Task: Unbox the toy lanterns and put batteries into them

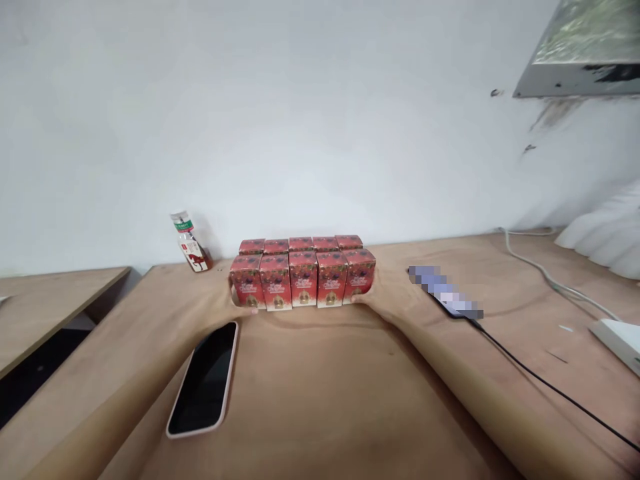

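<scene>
Red boxes stand in two rows on the table; the left hand and the right hand clasp the nearer five between them, the grip closed at each end. Beside the left forearm I see a pink-edged phone. Farther away are a bottle, a cabled phone and the wall.

The bare left arm and bare right arm extended forward above the tabletop, converging toward its far edge. The left hand and right hand faced each other, set apart, in an inward-curved holding pose; most of the fingers were hidden from view.
</scene>
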Tool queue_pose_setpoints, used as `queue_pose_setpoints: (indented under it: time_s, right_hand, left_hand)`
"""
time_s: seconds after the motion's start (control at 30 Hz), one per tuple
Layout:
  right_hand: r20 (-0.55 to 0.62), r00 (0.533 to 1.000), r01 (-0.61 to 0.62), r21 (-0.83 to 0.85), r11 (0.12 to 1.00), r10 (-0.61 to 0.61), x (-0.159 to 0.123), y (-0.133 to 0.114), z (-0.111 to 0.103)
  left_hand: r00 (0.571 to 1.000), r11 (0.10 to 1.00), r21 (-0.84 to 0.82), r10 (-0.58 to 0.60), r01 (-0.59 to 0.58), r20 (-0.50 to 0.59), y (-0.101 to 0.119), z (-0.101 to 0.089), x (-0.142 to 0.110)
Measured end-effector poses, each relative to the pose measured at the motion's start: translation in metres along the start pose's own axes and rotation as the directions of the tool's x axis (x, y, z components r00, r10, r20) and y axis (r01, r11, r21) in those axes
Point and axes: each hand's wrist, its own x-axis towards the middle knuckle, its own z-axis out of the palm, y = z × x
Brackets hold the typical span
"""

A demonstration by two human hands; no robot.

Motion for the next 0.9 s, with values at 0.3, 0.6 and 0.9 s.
queue_pose_setpoints:
  time_s: [0.3, 0.6, 0.9]
  right_hand:
    - [0.040, 0.985, -0.166, 0.019, 0.986, 0.165, 0.008, -0.022, 0.000]
    - [-0.021, 0.970, -0.239, 0.100, 0.966, 0.243, 0.012, -0.017, 0.003]
    - [-0.035, 0.947, -0.306, 0.209, 0.929, 0.320, 0.001, 0.002, 0.003]
  left_hand:
    - [0.980, 0.979, -0.054, -0.198, 0.196, -0.033, -0.028, 0.021, 0.012]
    - [0.905, 0.953, -0.136, -0.301, 0.272, -0.302, -0.039, 0.043, 0.010]
    - [0.884, 0.923, -0.208, -0.374, 0.325, -0.279, -0.017, 0.056, -0.011]
